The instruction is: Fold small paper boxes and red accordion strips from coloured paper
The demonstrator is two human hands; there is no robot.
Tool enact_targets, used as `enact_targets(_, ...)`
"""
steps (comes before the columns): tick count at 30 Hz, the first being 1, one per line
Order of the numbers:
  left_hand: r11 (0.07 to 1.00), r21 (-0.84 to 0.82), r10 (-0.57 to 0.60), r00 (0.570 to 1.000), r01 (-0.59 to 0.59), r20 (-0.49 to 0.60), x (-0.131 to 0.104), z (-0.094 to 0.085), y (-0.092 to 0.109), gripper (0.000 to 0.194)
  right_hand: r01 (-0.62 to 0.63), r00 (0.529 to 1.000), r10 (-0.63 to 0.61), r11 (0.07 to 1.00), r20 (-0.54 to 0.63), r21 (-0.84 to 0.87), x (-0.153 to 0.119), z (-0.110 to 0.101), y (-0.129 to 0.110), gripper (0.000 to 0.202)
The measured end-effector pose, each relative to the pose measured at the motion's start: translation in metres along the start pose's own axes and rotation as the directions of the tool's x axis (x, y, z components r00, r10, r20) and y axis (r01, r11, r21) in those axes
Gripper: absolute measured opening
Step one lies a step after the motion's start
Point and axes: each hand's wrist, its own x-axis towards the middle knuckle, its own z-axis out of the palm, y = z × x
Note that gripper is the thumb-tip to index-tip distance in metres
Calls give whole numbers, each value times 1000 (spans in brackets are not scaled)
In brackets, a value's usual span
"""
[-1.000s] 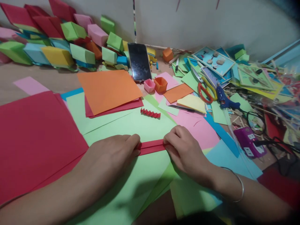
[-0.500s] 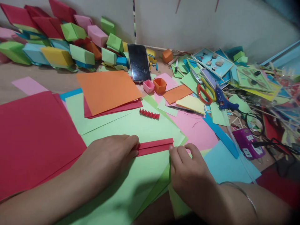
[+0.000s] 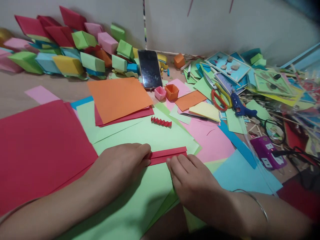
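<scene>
Pinches red strip (image 3: pixel 167 154) at left with left hand (image 3: pixel 125 161); can't tell grip of right hand (image 3: pixel 196 180). Looks light, bendy; hold ends.

- pale grey wall (image 3: pixel 212 30) across the back, plain
- narrow vertical gap (image 3: pixel 144 26) in it — bits of colour inside
- two thin reddish strips (image 3: pixel 190 8) up top
- light-blue slanted edge (image 3: pixel 300 54), far right
- brown surface (image 3: pixel 72 88) below — desk or floor unclear
- dimmish light, top-right corner dark
</scene>
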Motion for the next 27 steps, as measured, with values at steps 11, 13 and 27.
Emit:
enact_targets(11,964,265,61,992,-30,-113,0,5,19,48,27,999,-26,999,-31,26,0,5,0,24)
enact_targets(13,958,283,79,987,-36,-142,2,5,20,52,36,999,-36,999,-27,17,0,5,-1,25)
enact_targets(27,932,362,102,976,-25,-193,2,4,13,58,44,999,-45,999,24,30,-1,4,-1,25)
